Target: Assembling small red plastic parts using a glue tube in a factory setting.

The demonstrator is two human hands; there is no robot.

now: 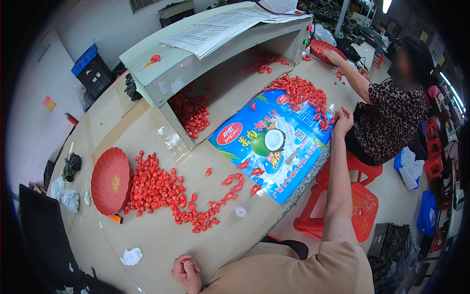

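Observation:
My left hand (187,275) is at the table's near edge, fingers curled around a small glossy red piece (185,261) that shows at the fingertips. Farther right, my right arm reaches out, and my right hand (343,121) is closed at the right edge of a blue printed sheet (298,139). Its fingertips meet the end of a heap of similar red pieces (306,94); what they pinch is hidden. Another heap of red pieces (154,186) lies on the left beside a red scalloped plate (111,182), with a curving trail of pieces leading right.
A pale metal box-like machine (220,59) with an open front stands across the table, red pieces inside and papers on top. A co-worker (387,108) sits at right, reaching toward a red bowl (327,51). Red stools (360,206), a tape roll (241,211) and crumpled tissue (131,256) are nearby.

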